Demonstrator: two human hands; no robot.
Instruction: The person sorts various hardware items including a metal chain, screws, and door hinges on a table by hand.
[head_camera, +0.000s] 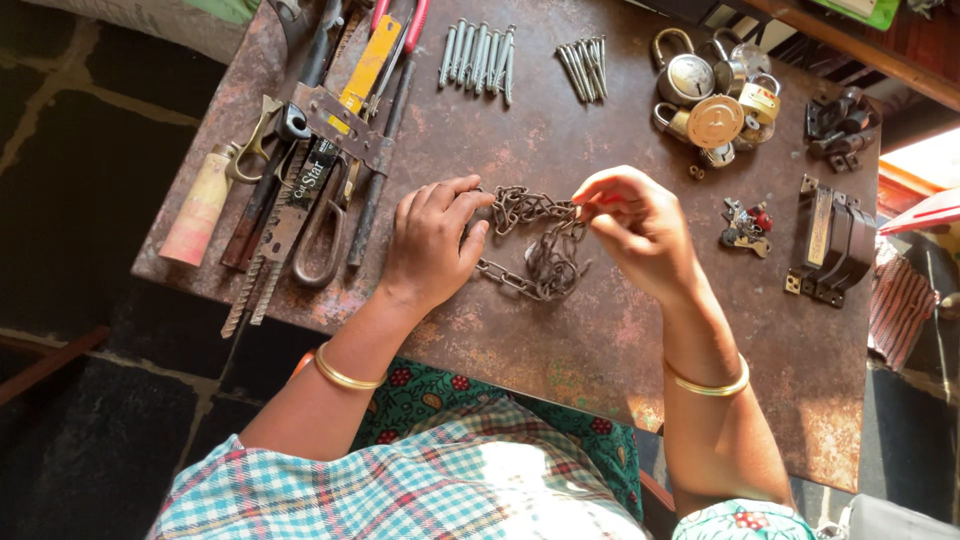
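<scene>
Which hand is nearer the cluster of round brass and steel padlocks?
Right. The right hand pinches the rusty metal chain just below-left of the padlocks; the left hand grips the chain's other end, farther left.

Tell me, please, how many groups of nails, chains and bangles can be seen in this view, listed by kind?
Groups of nails: 2, a left group and a right group, at the far side of the metal table.
Chains: 1, a rusty chain held between the left hand and the right hand.
Gold bangles: 2, left wrist, right wrist.
Total: 5
</scene>
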